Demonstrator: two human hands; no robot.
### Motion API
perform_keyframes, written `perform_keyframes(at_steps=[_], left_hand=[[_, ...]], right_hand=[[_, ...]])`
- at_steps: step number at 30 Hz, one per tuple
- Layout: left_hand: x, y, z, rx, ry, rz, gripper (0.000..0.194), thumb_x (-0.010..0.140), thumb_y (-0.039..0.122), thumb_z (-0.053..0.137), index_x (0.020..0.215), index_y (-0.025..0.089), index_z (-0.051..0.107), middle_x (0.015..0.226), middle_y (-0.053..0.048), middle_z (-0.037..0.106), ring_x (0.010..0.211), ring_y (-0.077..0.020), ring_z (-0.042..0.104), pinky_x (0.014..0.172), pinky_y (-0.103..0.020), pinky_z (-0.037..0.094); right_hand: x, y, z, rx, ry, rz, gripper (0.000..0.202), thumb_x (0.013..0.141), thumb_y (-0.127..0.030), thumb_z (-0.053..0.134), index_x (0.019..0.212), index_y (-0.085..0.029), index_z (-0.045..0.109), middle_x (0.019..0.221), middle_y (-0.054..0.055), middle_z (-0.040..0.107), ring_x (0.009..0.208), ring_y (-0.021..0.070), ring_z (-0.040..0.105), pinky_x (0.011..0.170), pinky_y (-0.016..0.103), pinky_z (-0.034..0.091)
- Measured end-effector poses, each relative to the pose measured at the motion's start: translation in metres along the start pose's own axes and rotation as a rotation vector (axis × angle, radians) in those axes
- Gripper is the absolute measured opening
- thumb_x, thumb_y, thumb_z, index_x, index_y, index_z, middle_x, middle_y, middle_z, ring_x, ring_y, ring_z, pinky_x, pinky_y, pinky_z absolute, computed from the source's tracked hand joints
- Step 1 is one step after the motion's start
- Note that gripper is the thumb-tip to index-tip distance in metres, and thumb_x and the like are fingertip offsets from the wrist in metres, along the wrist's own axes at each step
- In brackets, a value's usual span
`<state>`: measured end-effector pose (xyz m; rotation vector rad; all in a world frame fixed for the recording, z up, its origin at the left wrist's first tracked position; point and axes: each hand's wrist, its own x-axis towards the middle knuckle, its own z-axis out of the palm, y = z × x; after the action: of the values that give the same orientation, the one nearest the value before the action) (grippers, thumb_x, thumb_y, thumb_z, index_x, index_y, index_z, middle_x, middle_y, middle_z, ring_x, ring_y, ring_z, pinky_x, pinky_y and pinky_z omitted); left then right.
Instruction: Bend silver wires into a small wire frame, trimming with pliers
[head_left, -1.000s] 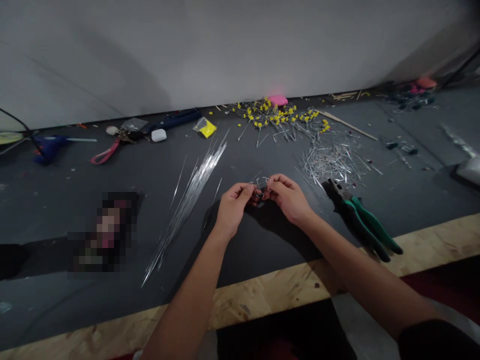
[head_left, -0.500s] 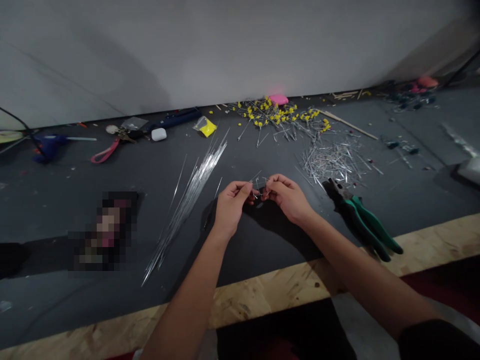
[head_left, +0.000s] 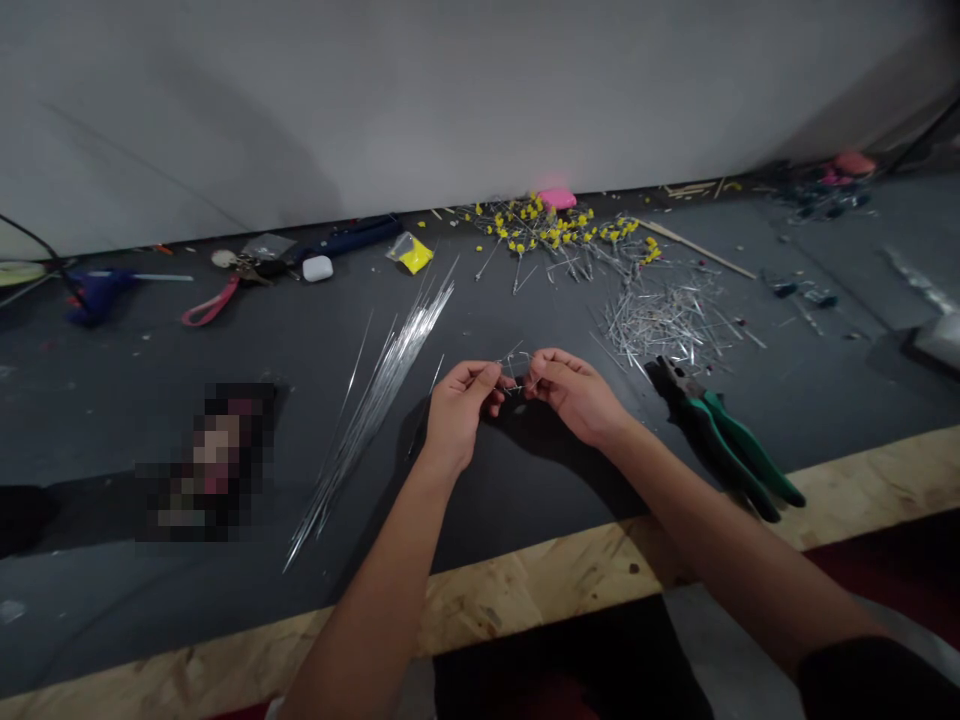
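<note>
Between my two hands is a small bent piece of thin silvery wire [head_left: 514,372]. My left hand [head_left: 459,405] pinches its left side between thumb and fingers. Its right side is gripped by the fingertips of my right hand [head_left: 574,392]. A bundle of long straight wires [head_left: 382,390] lies left of my left hand. Beyond my right hand is a heap of short wire pieces [head_left: 660,318], with green-handled pliers [head_left: 724,435] in front of it. Wire stems with yellow tips [head_left: 551,228] are piled near the wall.
A blurred rectangular object [head_left: 217,460] lies at left. Farther back are a white case [head_left: 318,268], a pink strap [head_left: 212,303], a yellow packet [head_left: 414,254] and a wooden stick [head_left: 697,248]. The table's front edge [head_left: 525,600] is bare wood.
My left hand has shifted very slightly left, and the wire piece between my hands has turned a little. My right hand is almost where it was.
</note>
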<state>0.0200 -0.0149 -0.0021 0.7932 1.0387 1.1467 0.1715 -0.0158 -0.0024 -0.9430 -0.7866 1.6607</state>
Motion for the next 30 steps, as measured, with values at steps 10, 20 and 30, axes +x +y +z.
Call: perform_keyframes(at_steps=[10, 20, 30], left_hand=[[-0.001, 0.001, 0.001, -0.022, 0.006, 0.006, 0.02, 0.069, 0.032, 0.071, 0.075, 0.015, 0.063, 0.067, -0.002, 0.065, 0.054, -0.0072, 0.052, 0.047, -0.019, 0.038], [0.0, -0.002, 0.001, 0.088, 0.057, 0.111, 0.021, 0.073, 0.035, 0.067, 0.078, 0.014, 0.065, 0.07, -0.003, 0.066, 0.056, -0.0076, 0.053, 0.047, -0.019, 0.042], [-0.003, -0.004, 0.002, 0.193, 0.032, 0.146, 0.023, 0.074, 0.037, 0.066, 0.081, 0.015, 0.065, 0.072, -0.004, 0.068, 0.056, -0.0079, 0.055, 0.049, -0.019, 0.045]], right_hand=[[-0.001, 0.001, -0.001, 0.04, -0.072, 0.036, 0.015, 0.073, -0.033, 0.069, 0.071, -0.02, 0.061, 0.066, -0.003, 0.054, 0.063, 0.0095, 0.052, 0.066, 0.025, 0.042], [0.002, 0.008, -0.002, -0.291, 0.131, -0.187, 0.021, 0.068, -0.027, 0.071, 0.083, -0.022, 0.058, 0.069, -0.005, 0.055, 0.062, 0.0087, 0.051, 0.063, 0.025, 0.041], [0.003, 0.011, -0.003, -0.477, 0.2, -0.282, 0.021, 0.07, -0.027, 0.069, 0.083, -0.021, 0.053, 0.073, -0.004, 0.052, 0.063, 0.009, 0.049, 0.062, 0.024, 0.042]])
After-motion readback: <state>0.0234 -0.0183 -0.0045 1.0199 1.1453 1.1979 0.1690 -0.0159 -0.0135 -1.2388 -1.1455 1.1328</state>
